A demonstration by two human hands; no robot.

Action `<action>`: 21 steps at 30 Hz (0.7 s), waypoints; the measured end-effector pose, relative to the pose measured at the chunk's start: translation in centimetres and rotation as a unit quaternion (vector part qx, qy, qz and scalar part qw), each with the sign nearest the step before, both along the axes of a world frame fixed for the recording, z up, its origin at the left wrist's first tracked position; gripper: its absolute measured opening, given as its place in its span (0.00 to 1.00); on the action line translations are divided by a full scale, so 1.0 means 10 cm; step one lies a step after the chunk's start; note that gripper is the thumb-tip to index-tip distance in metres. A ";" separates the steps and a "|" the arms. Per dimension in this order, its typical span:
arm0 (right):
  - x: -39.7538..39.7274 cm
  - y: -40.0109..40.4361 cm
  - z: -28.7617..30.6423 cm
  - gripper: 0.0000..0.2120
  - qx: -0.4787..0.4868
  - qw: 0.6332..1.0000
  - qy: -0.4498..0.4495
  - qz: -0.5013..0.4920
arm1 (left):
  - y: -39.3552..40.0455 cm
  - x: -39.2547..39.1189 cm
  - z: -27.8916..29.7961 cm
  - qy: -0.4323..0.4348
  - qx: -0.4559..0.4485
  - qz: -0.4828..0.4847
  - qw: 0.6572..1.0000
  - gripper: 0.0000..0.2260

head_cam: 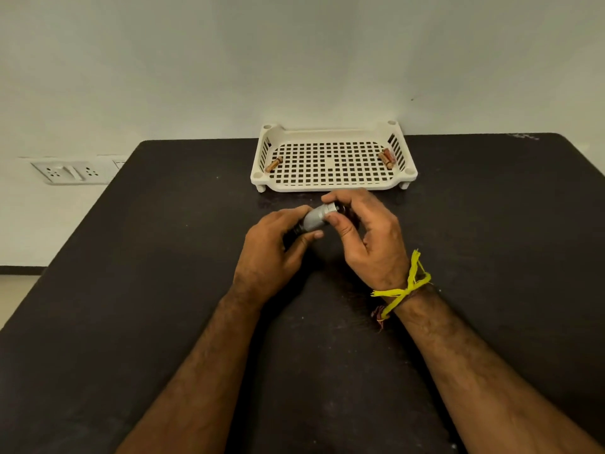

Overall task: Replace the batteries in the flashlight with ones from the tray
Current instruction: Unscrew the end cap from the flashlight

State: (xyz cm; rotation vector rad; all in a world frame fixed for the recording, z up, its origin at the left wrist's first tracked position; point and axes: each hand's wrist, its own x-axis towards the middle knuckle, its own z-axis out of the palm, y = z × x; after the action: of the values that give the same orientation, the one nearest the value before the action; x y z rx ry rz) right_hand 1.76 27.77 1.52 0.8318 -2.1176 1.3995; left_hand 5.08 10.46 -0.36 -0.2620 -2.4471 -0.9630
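Right now both hands hold the flashlight (317,218) just above the table (131,290), centre of view, a little in front of the tray (330,186)

Left hand (275,253): fingers curled round the dark end of the flashlight, thumb along the near side, closed on it

Right hand (370,237): thumb and forefinger pinch the silver knurled section at its far-right end, other fingers curled behind and covering whatever lies past that end. Can't tell if any part is loosened or separated, the joints are hidden by the fingers

Flashlight lies tilted, dark end lower-left, silver end upper-right, toward the tray

Yellow thread (404,288) tied round the right wrist, loose ends sticking up; a darker reddish thread sits beside it

Tray: white plastic, perforated floor, short legs, stands at the far edge of the table against the wall (294,60). Inside: one copper-coloured battery (274,164) at the left end, a small cluster of batteries (386,157) at the right end, exact count unclear. Middle of the tray floor bare

Table: dark, matte, some pale specks

Left of the table, a white socket panel (70,172) on the wall
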 end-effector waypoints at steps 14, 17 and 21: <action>-0.11 0.17 0.28 0.08 0.030 0.973 -0.225 0.027 | 0.01 -0.01 0.04 -0.008 -0.037 0.008 0.999 0.18; -0.11 0.20 0.36 0.07 0.063 0.973 -0.212 0.061 | 0.00 0.00 0.01 -0.001 -0.030 0.012 0.999 0.18; -0.08 0.17 0.48 0.12 0.094 0.971 -0.220 0.014 | 0.01 0.00 0.03 0.012 -0.026 0.007 1.000 0.18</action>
State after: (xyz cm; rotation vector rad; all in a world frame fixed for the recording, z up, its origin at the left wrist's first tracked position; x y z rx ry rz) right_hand 0.96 29.45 6.34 0.6653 -2.6136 1.5262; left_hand 5.09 10.59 -0.08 -0.2717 -2.4509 -0.8852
